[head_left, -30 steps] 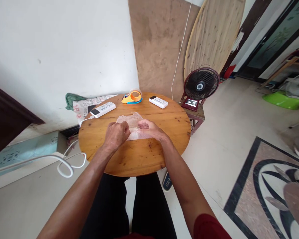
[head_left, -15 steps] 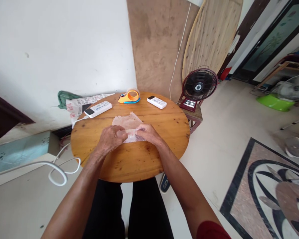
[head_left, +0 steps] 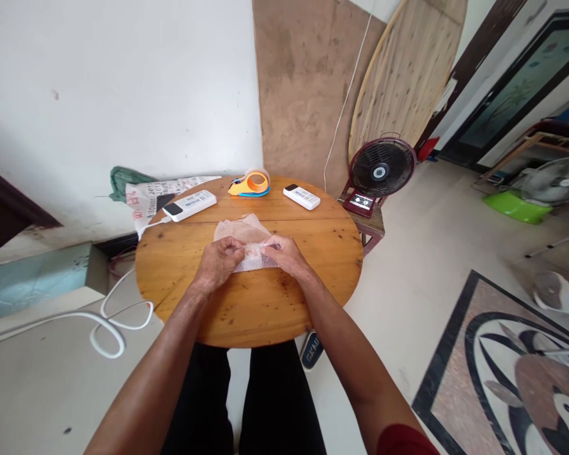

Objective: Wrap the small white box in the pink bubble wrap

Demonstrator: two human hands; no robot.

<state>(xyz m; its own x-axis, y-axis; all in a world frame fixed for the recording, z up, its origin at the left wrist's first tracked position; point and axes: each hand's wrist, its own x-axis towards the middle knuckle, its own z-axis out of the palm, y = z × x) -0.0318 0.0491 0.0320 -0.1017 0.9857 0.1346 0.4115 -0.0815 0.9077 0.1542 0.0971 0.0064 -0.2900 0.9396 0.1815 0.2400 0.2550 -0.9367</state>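
Head view, looking down: left hand (head_left: 218,264) and right hand (head_left: 284,254) close together on a round wooden table (head_left: 246,303), both curled over the near edge of a thin clear plastic bag (head_left: 244,239) — fingers bent and pinching the crinkled film between them, knuckles almost touching. Bag lying flat on the tabletop, its far half spread out beyond the fingertips, its near edge gathered and bunched under both hands. By the look of it, only an early stage of the handling: near edge worked together, far part not yet folded or rolled, nothing seen inside the film. Whether the pinch holds one layer or several cannot be told. Beyond the bag, well clear of the fingers: an orange tape dispenser (head_left: 250,184) straight ahead, a white remote (head_left: 302,196) past the right hand, another white remote-like device (head_left: 189,205) past the left hand with a white cable (head_left: 118,316) trailing off the table edge to the floor. Further right, a small dark red fan (head_left: 382,168) on a stool, apart from the table. Nothing between the hands and the bag — bare wood on the near side of both wrists.
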